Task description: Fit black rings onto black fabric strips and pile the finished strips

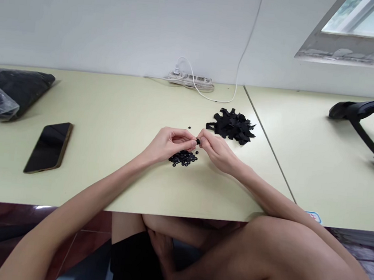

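Observation:
Both hands meet over the table, pinching one small black piece (198, 141) between them. My left hand (176, 143) has thumb and forefinger closed at its left side, and my right hand (215, 148) closes its fingertips on the right side. The piece is mostly covered by fingers, so its exact kind is hard to make out. Just below my left hand lies a heap of small black rings (183, 158), with a few loose ones around it. Beyond my right hand is a pile of short black fabric strips (232, 126).
A phone (48, 147) and a dark plastic bag (18, 91) lie at the left. Against the wall sits a power strip (193, 79) with a white cable (241, 59). At the right stands a black headset (369, 119). A seam (267, 139) runs across the table.

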A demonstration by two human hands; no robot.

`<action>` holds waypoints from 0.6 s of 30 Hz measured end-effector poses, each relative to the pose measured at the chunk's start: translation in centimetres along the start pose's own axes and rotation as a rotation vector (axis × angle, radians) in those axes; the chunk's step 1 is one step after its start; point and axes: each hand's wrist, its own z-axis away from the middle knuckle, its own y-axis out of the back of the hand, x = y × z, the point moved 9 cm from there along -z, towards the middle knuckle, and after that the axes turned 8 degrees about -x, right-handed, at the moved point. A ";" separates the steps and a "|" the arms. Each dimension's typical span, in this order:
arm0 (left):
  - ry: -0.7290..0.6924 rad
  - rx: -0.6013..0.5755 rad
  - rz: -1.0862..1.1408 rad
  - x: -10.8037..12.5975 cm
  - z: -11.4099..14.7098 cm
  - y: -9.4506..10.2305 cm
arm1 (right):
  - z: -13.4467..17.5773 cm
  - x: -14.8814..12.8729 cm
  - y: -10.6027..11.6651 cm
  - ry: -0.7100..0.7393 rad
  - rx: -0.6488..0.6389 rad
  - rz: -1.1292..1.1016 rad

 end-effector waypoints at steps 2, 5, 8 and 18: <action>-0.004 -0.007 -0.009 0.3 0.0 -0.2 | 0.1 0.0 0.2 -0.005 0.009 0.009; 0.018 0.041 -0.018 0.4 0.1 0.1 | 0.6 -0.2 0.8 -0.016 0.045 0.035; 0.041 0.108 -0.035 0.4 0.3 0.7 | 0.9 -0.3 1.5 -0.025 0.094 0.070; 0.032 0.027 -0.029 0.1 0.1 -0.1 | 0.6 -0.7 0.1 0.008 -0.010 0.068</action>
